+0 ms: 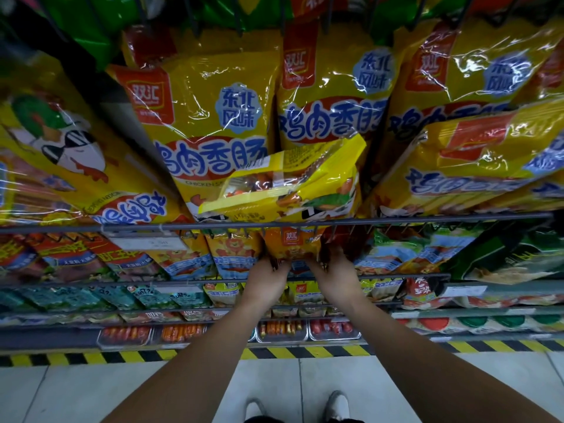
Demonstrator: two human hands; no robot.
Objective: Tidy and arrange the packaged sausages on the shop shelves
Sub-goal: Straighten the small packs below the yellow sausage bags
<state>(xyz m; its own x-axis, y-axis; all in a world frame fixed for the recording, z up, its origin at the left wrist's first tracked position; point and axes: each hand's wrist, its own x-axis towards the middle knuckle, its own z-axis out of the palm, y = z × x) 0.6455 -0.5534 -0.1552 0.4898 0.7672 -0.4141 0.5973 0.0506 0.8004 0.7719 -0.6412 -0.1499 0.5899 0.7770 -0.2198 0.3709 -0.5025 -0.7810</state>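
Note:
An orange sausage pack with a red logo point(292, 244) stands in the second shelf row, just under a grey shelf rail point(305, 223). My left hand point(268, 277) grips its left lower edge and my right hand point(334, 274) grips its right side, fingertips tucked among the packs. Similar orange packs point(233, 254) stand to its left. Above the rail hang large yellow chicken sausage bags point(210, 129), and one smaller yellow bag point(290, 181) lies tilted across their fronts.
Green and blue packs point(393, 254) sit to the right, red packs point(70, 254) to the left. Lower shelves hold teal packs point(100, 297) and trays of loose sausages point(125, 334). A yellow-black hazard strip point(91, 357) edges the tiled floor; my shoes point(337, 406) show below.

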